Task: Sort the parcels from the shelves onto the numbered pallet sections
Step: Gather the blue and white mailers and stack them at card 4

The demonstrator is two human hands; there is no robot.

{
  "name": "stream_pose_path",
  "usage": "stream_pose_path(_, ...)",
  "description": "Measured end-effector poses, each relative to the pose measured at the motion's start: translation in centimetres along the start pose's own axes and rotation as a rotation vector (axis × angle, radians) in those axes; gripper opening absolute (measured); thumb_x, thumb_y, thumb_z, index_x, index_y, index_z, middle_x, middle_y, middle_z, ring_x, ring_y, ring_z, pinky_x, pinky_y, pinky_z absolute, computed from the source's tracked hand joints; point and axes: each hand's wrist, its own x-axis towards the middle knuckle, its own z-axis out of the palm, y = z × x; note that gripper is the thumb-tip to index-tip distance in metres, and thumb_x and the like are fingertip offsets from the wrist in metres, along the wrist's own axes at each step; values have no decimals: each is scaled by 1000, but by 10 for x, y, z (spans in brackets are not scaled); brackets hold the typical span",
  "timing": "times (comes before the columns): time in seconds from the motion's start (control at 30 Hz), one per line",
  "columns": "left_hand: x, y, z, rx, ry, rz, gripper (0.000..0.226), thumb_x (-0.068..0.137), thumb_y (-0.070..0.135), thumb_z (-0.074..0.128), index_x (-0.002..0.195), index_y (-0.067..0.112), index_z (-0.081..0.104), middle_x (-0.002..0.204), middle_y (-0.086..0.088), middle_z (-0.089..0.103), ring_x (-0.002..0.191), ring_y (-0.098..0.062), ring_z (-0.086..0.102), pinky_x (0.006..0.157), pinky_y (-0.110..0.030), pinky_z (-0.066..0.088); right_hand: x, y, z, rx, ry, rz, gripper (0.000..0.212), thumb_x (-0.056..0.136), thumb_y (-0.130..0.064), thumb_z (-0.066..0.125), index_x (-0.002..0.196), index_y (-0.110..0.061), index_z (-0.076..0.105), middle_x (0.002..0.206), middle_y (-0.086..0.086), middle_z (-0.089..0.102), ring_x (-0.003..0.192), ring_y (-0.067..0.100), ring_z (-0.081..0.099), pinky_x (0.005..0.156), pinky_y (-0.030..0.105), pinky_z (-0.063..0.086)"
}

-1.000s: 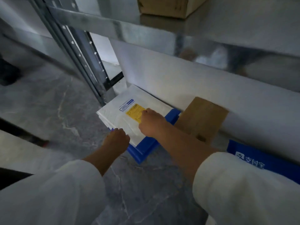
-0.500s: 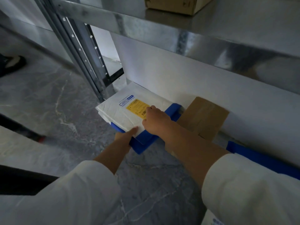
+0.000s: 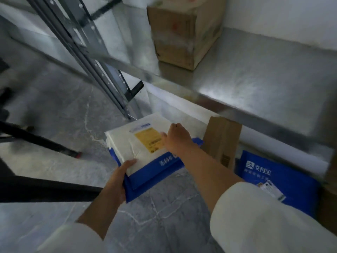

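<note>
Nearest the camera, the left hand [image 3: 116, 179] holds the near corner of a two-parcel stack. Its thumb lies on top and its fingers go underneath, which probably takes the weight from below. Those fingers are hidden by the stack.

The stack is a white flat plastic-wrapped parcel [image 3: 127, 143] lying on a blue flat parcel with white lettering [image 3: 155, 168]. It sits low at the mouth of the space under the grey metal shelf [image 3: 255, 73], its near corner out over the grey marbled floor [image 3: 155, 216].

The right hand [image 3: 176, 140] clamps the white parcel's far side, with the thumb beside the yellow label [image 3: 147, 141] and the fingers bent over the edge. This likely keeps the slippery top parcel from sliding off. Its fingertips are out of sight.

Just behind stands a brown upright cardboard carton [image 3: 222, 139], and to the right lies a blue plastic mailer bag with a small label [image 3: 273, 179], partly covered by the right sleeve.

Farther up, a blurred brown cardboard box [image 3: 182, 33] rests on the shelf, its top cut off.

The label text is unreadable, and no numbered pallet section is in view.
</note>
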Motion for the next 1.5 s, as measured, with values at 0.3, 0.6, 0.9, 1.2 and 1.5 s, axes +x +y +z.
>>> stream_pose_path(0.3, -115, 11, -22, 6, -143, -48, 49, 74, 27, 74, 120, 15, 66, 116, -18, 68, 98, -39, 68, 74, -49, 56, -70, -10, -65, 326, -189, 282, 88, 81, -74, 46, 137, -7, 37, 127, 9, 55, 113, 28, 55, 92, 41, 46)
stream_pose_path(0.6, -227, 40, -14, 718, 459, 347, 39, 83, 37, 71, 111, 10, 61, 102, -9, 65, 80, -24, 58, 62, -31, 44, -205, -18, -123, 741, -220, 396, 54, 82, -36, 74, 128, -16, 54, 123, 6, 63, 87, 11, 59, 74, 27, 50)
stream_pose_path(0.9, -358, 34, -1, 710, 429, 380, 26, 96, 35, 51, 114, 20, 60, 103, -3, 64, 85, -19, 56, 75, -31, 43, -367, -50, -184, 844, -67, 537, 47, 84, -25, 73, 126, -13, 56, 116, 1, 63, 103, 18, 58, 84, 32, 48)
stream_pose_path(1.2, -533, -1, -3, 551, 341, 429, 18, 88, 33, 65, 104, 27, 57, 81, 20, 56, 72, 4, 51, 53, -13, 34, -508, -72, -277, 886, -28, 470, 35, 86, -13, 70, 117, -20, 56, 116, -1, 64, 103, 20, 60, 87, 38, 52)
stream_pose_path(1.5, -671, -7, -21, 504, 185, 515, 10, 87, 33, 66, 93, 28, 60, 86, 9, 66, 80, -10, 64, 56, -17, 46, -616, -116, -362, 847, 26, 302, 32, 91, -15, 64, 117, -28, 51, 107, -5, 65, 94, 13, 63, 64, 27, 52)
